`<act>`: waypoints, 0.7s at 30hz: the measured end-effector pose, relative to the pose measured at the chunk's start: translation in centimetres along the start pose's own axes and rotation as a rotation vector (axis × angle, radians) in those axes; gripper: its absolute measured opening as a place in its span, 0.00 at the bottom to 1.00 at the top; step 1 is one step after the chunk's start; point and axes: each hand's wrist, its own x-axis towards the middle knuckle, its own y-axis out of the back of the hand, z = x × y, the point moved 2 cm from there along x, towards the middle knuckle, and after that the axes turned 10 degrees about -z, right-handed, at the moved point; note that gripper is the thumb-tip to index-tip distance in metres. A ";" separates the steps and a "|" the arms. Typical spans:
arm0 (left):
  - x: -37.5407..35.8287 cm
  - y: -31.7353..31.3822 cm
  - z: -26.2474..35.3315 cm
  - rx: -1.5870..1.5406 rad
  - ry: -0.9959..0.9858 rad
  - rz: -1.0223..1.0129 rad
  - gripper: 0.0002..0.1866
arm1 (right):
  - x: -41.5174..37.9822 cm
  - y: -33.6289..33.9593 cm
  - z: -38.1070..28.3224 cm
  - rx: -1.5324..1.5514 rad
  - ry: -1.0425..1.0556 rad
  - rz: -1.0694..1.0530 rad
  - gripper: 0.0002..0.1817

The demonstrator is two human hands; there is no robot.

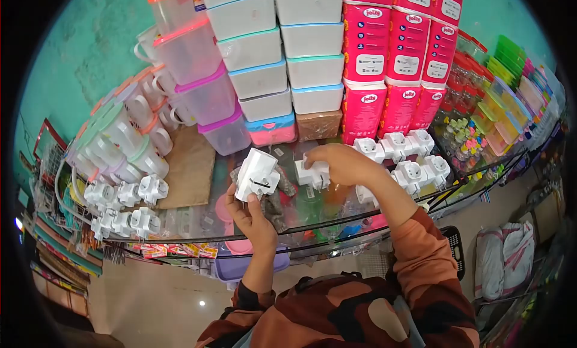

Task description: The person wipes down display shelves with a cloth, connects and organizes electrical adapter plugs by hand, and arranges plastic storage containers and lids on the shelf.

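Note:
Raised over the glass counter, my left hand [255, 223] is closed around a white plug adapter [255, 172] with a dark slot on one side. My right hand [342, 163] reaches in from the right, its fingers closed on another white plug adapter [312, 175] at the counter. Just beyond that hand, several white socket adapters [411, 171] stand in rows, their round socket faces visible. More of these adapters [144, 220] are grouped at the left end of the counter. A grey patterned item [273, 207] lies partly hidden behind my left hand.
Stacked plastic containers [258, 83] and pink tissue packs [365, 44] line the back. Lidded pitchers [120, 137] crowd the left beside a cardboard sheet [191, 174]. Jars and coloured boxes [502, 113] stand at right. Black cords [324, 225] run along the counter's front edge [198, 238].

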 end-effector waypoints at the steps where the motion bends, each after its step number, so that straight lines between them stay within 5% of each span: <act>1: 0.0 0.0 0.0 0.000 -0.005 -0.005 0.22 | 0.0 0.0 0.1 -0.004 0.005 -0.007 0.20; 5: -0.2 0.2 -0.2 0.044 -0.015 -0.022 0.23 | -0.5 1.0 -2.6 0.077 -0.273 0.149 0.20; 7: -0.2 0.1 -0.1 0.030 -0.020 -0.024 0.23 | -0.4 -0.2 -4.6 -0.133 -0.594 0.053 0.31; 8: -0.2 0.0 0.0 0.021 -0.021 -0.021 0.23 | -0.1 -1.4 -4.8 -0.185 -0.601 0.049 0.38; 19: -0.2 0.3 -0.1 0.048 -0.030 -0.051 0.21 | -3.6 0.0 -3.5 0.176 -0.449 0.296 0.33; 21: -0.2 0.3 -0.1 0.068 -0.026 -0.064 0.21 | -5.1 0.4 -3.2 1.150 -0.227 0.329 0.30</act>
